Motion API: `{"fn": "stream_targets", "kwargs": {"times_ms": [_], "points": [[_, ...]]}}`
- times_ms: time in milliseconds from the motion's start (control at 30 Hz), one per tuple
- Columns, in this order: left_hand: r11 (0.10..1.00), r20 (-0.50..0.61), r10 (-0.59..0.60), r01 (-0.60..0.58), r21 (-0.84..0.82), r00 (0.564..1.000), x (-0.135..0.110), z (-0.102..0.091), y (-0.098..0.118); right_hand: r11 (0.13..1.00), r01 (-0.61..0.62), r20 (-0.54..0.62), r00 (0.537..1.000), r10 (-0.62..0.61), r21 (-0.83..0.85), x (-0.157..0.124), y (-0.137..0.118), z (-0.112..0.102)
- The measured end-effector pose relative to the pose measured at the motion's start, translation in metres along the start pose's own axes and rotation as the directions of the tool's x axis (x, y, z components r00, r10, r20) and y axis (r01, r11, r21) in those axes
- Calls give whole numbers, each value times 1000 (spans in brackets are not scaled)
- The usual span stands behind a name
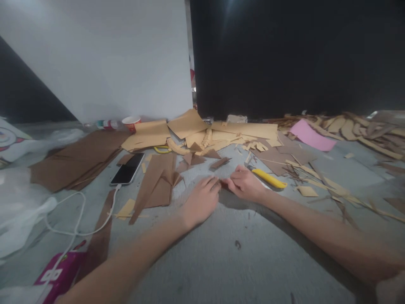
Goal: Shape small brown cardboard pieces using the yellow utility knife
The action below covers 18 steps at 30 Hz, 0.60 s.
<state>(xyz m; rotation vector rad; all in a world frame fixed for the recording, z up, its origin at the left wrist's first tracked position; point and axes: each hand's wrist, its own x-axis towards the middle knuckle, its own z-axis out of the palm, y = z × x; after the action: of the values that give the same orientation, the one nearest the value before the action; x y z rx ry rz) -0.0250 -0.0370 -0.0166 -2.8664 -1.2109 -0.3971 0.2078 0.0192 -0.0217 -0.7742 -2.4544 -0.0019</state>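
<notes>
My left hand (202,200) and my right hand (246,184) meet at mid-table, with fingers curled and fingertips almost touching. Between them they pinch a small brown piece (223,183), mostly covered by the fingers, of the same colour as the scraps nearby. Just right of my right hand lies a yellow utility knife (268,179), its blade end pointing away from me. Brown cut sheets (160,191) with pointed flaps rest to the left of my left hand. Beyond both hands are small brown triangular scraps (194,158).
A phone (128,169) on a white cable (82,211) leads to a magenta power bank (63,270). Brown sheets (82,156), tan sheets (148,134), a red paper cup (130,123) and a pink sheet (311,134) lie farther back. Thin offcut strips (329,185) litter the right.
</notes>
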Motion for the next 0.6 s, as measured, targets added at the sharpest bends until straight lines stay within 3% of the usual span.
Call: {"fn": "stream_targets", "kwargs": {"times_ms": [233, 333, 500, 600], "points": [[997, 19, 20, -21, 72, 1000, 0, -2, 1, 990, 35, 118, 993, -19, -134, 0, 3, -1], [1000, 3, -1, 0, 14, 1000, 0, -3, 1, 986, 42, 121, 992, -23, -163, -1, 5, -1], [965, -71, -172, 153, -212, 983, -1, 2, -1, 979, 118, 90, 991, -103, -169, -1, 4, 1], [938, -98, -266, 234, -257, 959, -1, 8, -5, 976, 136, 87, 989, -122, -172, 0, 1, 3]]}}
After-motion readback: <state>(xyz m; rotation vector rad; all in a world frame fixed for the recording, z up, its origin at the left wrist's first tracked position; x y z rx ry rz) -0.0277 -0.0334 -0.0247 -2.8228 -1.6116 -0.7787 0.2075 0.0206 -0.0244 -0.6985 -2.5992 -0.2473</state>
